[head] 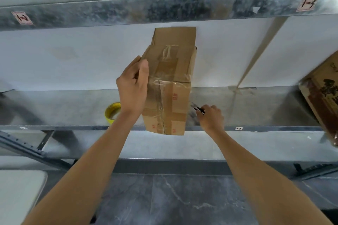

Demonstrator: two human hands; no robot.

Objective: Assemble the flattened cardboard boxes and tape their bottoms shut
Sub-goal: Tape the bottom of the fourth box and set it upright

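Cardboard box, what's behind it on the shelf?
Only the white back wall shows above and beside the cardboard box, which the left hand grips. The shelf stretch directly behind it is covered, so anything there can't be seen.

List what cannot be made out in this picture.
Head view:
Round yellow tape roll: right part behind the left forearm.
Small black tool: mostly inside the right hand; kind unclear.
Brown printed carton: cut off by the right edge.
Taped brown cardboard box: red print unreadable.
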